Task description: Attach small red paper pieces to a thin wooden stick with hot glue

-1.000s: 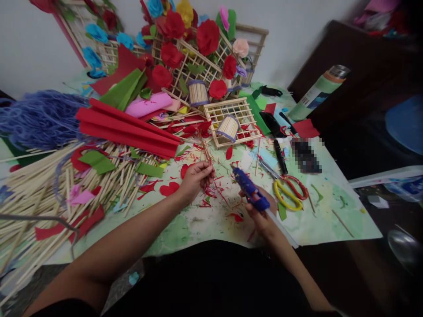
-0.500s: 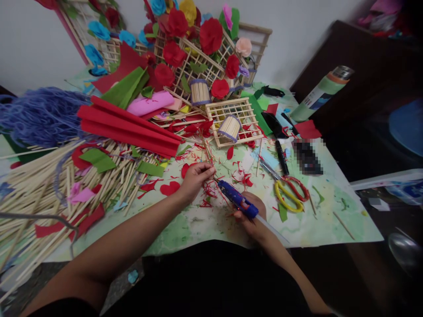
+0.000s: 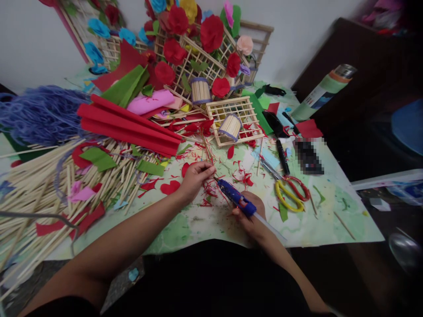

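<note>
My right hand (image 3: 249,213) is wrapped round a blue hot glue gun (image 3: 234,196), with a translucent glue stick (image 3: 269,226) jutting from its back end. The gun's nozzle points up and left, close to the fingertips of my left hand (image 3: 198,178). Those fingers are pinched together; what they hold is too small to make out. Thin brown wires (image 3: 208,149) reach from the red paper scraps down to the fingertips. Red paper petals (image 3: 170,188) lie beside the left wrist, and fine red shreds (image 3: 209,189) are strewn under both hands.
Scissors (image 3: 289,193) with yellow and red handles lie to the right, near a black marker (image 3: 282,157). A stick lattice (image 3: 216,105) carries a small stick basket (image 3: 230,127). Loose sticks (image 3: 42,185) and red folded paper (image 3: 128,125) cover the left. A bottle (image 3: 324,92) stands back right.
Both hands keep nearly the same place and grip. The glue stick's rear end sits slightly nearer the gun, and the view has shifted a little.
</note>
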`<state>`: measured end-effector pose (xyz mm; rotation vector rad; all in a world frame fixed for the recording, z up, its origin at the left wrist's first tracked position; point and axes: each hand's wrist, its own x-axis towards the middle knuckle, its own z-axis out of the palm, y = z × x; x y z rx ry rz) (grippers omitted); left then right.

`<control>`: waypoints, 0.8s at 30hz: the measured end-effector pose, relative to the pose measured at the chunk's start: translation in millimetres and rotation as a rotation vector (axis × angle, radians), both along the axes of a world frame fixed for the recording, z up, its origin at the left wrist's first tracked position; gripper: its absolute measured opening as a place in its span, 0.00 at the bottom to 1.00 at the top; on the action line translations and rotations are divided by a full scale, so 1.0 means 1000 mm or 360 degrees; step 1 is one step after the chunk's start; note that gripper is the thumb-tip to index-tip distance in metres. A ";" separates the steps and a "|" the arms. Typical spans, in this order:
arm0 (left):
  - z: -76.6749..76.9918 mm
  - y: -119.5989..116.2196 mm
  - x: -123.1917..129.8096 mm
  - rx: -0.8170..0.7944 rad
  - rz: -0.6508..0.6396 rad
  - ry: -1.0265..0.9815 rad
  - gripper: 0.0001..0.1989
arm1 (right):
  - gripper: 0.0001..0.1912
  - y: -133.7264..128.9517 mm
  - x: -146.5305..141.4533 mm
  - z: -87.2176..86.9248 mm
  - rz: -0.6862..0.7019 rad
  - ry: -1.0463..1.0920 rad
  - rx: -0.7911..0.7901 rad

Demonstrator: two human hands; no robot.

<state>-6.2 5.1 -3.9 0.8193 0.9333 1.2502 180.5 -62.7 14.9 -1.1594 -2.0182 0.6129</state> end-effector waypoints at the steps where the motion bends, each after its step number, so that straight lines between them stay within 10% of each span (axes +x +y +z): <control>1: 0.000 0.000 0.000 -0.0003 0.0005 -0.0007 0.09 | 0.25 0.000 0.000 0.000 -0.0003 0.0004 -0.0002; 24: 0.001 -0.001 0.000 -0.0001 0.0016 0.0070 0.11 | 0.25 -0.001 -0.002 0.003 -0.0019 -0.0009 0.0011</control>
